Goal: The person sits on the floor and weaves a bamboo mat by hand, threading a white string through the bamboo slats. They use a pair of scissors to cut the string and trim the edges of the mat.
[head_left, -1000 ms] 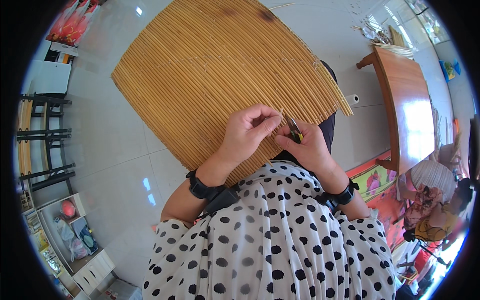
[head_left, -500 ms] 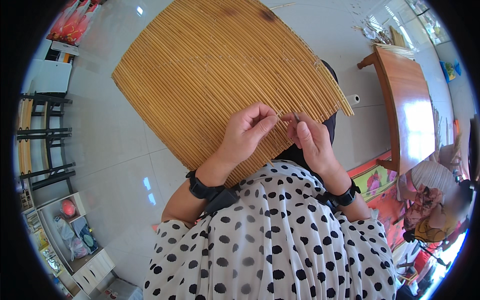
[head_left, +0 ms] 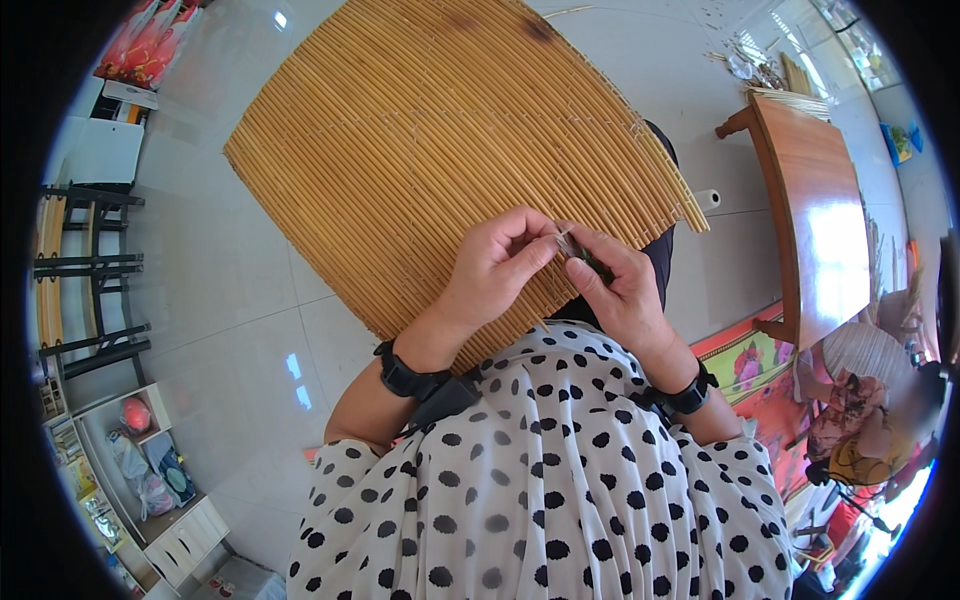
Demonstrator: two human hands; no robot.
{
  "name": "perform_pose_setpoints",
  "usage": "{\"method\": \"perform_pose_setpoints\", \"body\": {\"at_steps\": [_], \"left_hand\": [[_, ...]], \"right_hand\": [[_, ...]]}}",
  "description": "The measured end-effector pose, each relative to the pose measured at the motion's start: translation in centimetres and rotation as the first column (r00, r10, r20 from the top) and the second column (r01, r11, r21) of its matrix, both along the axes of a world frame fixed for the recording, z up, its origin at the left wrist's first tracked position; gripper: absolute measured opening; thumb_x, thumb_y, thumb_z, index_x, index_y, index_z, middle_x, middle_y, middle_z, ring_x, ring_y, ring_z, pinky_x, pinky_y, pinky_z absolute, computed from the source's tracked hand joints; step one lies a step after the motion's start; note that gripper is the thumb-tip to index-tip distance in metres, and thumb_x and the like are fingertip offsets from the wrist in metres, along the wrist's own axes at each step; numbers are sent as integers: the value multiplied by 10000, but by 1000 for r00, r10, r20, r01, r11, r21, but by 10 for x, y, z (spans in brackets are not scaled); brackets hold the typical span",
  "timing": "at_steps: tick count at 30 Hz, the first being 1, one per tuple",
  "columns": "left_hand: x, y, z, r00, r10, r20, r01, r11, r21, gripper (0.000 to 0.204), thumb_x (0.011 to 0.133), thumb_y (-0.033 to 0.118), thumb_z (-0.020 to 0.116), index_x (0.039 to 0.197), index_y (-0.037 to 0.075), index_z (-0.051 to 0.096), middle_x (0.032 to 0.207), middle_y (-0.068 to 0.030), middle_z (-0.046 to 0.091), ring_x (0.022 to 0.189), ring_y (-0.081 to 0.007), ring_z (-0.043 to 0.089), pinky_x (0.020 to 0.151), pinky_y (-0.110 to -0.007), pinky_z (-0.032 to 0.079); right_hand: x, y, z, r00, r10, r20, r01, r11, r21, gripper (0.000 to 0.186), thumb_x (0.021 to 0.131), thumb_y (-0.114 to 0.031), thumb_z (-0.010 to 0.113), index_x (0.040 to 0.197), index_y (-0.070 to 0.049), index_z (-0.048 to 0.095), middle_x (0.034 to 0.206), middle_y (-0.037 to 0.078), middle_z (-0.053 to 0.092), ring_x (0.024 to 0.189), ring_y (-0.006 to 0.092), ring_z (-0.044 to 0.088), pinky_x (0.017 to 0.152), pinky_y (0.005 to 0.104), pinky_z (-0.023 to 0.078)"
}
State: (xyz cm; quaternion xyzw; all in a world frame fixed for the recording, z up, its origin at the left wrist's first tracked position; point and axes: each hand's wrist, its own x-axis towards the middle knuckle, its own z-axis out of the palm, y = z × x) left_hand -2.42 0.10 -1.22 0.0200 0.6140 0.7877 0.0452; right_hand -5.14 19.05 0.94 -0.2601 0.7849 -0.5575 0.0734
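Note:
A mat of thin yellow-brown sticks (head_left: 400, 130), bound in rows with fine ties, lies across my lap and stretches away from me. Over its near right part, my left hand (head_left: 495, 268) is closed in a pinch on a thin pale strand (head_left: 563, 232). Close beside it, my right hand (head_left: 625, 290) curls round a small dark tool (head_left: 590, 262), mostly hidden by the fingers. The tool's narrow front end meets the strand near my left fingertips; its exact kind is hard to make out.
At the right stands a low wooden table (head_left: 815, 210), with loose sticks (head_left: 790, 100) behind it. A white roll (head_left: 707, 199) lies by the mat's right corner. Another person (head_left: 860, 400) sits at the far right. Shelves (head_left: 140, 470) and black metal legs (head_left: 95, 265) line the left.
My right hand has turned and brought the dark tool toward my left fingertips, its front end now at the strand. My left hand and the mat have hardly moved.

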Motion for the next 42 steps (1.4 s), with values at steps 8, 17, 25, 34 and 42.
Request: {"method": "perform_pose_setpoints", "body": {"at_steps": [8,17,25,34,42], "left_hand": [[1,0,3,1000,-10,-17,10,1000,-19,62,969,65,639,958,5,639,834,46,597,728,-15,518,649,-183,446],[0,0,5,1000,-6,-13,5,999,-52,69,960,68,647,959,-1,648,825,44,603,724,-17,525,646,-186,452],[0,1,3,999,1,-38,-3,997,-73,86,976,104,642,952,22,632,762,64,545,655,-8,454,573,-179,373],[4,0,4,1000,14,11,-14,1000,8,60,971,74,647,954,16,640,808,47,580,720,-19,502,638,-187,416],[6,0,-6,998,27,65,-30,998,47,34,978,66,625,980,33,629,739,61,529,621,-7,441,541,-183,359]], "right_hand": [[3,-3,-6,998,-50,41,51,998,-43,333,915,-58,694,1211,83,635,1075,193,716,957,239,701,863,318,536],[6,-5,-4,993,-101,55,102,995,-20,305,908,-40,703,1186,76,654,1040,181,728,913,203,704,817,295,542],[6,-5,-1,976,-118,185,123,992,-14,297,908,-36,700,1187,59,661,997,160,728,890,169,686,813,289,541],[-11,43,-12,862,-369,348,467,845,-259,404,1109,-286,390,1187,39,618,779,36,629,664,88,553,633,232,465],[-39,176,-122,454,-748,484,847,531,26,442,1083,-406,370,1172,-35,594,734,33,583,569,109,539,514,262,449]]}}
